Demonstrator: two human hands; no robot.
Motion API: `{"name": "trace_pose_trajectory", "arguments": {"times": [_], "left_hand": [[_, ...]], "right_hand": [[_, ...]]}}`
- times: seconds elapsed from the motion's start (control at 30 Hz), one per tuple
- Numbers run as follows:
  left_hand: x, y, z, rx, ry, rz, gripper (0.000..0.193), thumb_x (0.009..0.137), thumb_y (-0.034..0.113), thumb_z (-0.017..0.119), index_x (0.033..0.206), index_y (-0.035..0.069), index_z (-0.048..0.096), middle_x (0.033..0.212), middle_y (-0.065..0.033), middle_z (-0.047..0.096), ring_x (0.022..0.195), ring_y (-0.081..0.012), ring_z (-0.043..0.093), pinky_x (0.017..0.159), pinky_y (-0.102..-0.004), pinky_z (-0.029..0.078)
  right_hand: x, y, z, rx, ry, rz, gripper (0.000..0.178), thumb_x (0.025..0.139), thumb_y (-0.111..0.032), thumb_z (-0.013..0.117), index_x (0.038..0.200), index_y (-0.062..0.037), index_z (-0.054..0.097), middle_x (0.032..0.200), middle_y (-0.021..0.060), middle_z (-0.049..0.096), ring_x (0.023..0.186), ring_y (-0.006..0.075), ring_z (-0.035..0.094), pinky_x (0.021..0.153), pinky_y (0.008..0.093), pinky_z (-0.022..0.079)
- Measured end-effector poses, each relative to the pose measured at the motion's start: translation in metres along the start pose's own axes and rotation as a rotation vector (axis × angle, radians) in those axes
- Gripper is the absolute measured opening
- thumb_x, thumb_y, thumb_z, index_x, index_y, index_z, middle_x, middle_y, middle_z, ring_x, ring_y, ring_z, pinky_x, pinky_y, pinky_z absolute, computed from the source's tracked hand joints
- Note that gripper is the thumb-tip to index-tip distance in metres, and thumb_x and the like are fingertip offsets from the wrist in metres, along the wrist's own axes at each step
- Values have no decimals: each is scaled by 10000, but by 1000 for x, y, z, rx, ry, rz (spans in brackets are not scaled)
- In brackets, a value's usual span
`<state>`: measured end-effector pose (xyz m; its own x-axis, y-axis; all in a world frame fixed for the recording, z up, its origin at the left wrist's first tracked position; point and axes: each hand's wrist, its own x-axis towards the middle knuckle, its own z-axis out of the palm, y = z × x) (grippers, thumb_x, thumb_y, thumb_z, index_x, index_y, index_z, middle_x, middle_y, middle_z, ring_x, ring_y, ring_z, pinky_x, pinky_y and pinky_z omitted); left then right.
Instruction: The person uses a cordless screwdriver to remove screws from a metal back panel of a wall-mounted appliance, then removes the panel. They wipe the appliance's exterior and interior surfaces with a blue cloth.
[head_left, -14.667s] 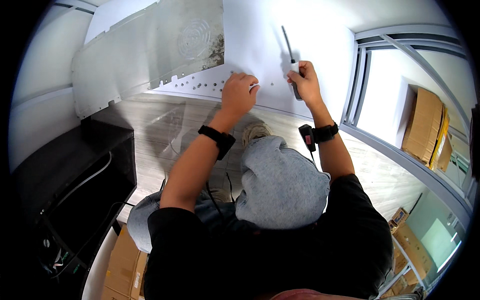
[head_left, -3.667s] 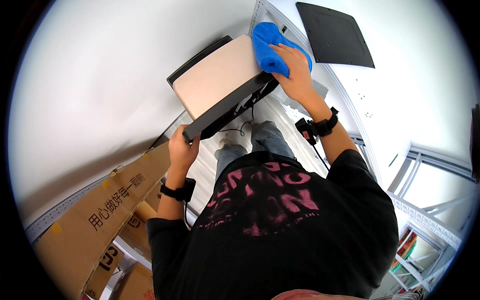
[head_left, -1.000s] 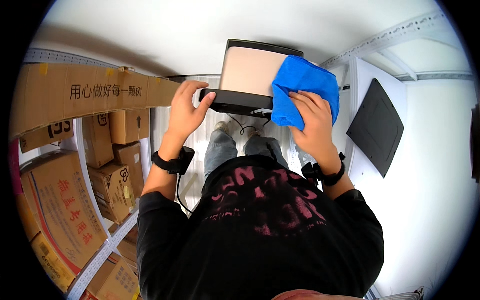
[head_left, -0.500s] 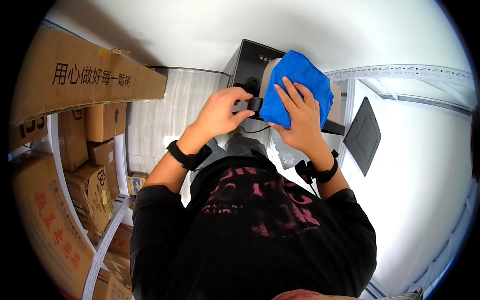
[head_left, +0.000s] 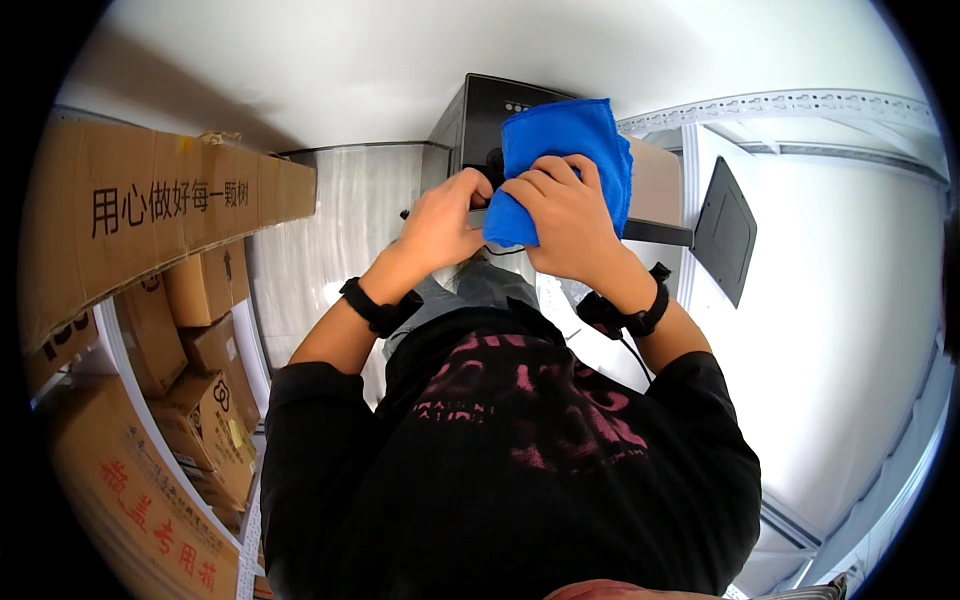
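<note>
A blue cloth point(head_left: 562, 130) lies bunched over the near part of a black box-shaped machine point(head_left: 484, 115) in front of me. My right hand point(head_left: 572, 212) grips the cloth with bent fingers, close to the machine's near edge. Just left of it, my left hand point(head_left: 445, 220) is closed, thumb and fingers pinched at the machine's near left corner. What lies between those fingers is mostly hidden; a bit of dark bar shows there. A beige surface point(head_left: 655, 180) and a dark rail point(head_left: 655, 232) extend to the right of the cloth.
Cardboard boxes point(head_left: 205, 285) fill the metal shelving on the left, with a long carton point(head_left: 170, 195) jutting out on top. To the right stands a white metal rack point(head_left: 780, 104) with a dark grey panel point(head_left: 726, 235). A black cable point(head_left: 503, 252) hangs below my hands.
My right hand has moved left and toward me, its spread fingers now curled on the cloth. The cloth shifted left, covering the dark handle. My left hand's fingers have drawn closer to the machine's corner.
</note>
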<state>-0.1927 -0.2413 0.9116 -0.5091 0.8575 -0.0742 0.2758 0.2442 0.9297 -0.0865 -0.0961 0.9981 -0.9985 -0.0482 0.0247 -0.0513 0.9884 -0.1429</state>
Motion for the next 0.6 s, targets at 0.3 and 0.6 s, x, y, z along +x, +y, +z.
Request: {"name": "trace_pose_trajectory", "arguments": {"times": [0.3, 0.6], "left_hand": [[-4, 29, -39, 373, 331, 629, 507, 636, 132, 797, 1076, 42, 563, 1151, -138, 555, 1090, -366, 521, 900, -420, 450], [-3, 14, -64, 34, 474, 206, 226, 645, 62, 747, 842, 26, 641, 742, -101, 633, 669, -211, 630, 652, -308, 498]], "right_hand": [[12, -9, -19, 603, 118, -101, 440, 695, -124, 751, 1107, -94, 601, 1066, 92, 623, 1065, 301, 545, 941, 409, 372], [-7, 20, -52, 738, 367, 73, 442, 742, -180, 759, 1130, -58, 587, 1122, 121, 594, 1080, 316, 539, 939, 400, 418]]}}
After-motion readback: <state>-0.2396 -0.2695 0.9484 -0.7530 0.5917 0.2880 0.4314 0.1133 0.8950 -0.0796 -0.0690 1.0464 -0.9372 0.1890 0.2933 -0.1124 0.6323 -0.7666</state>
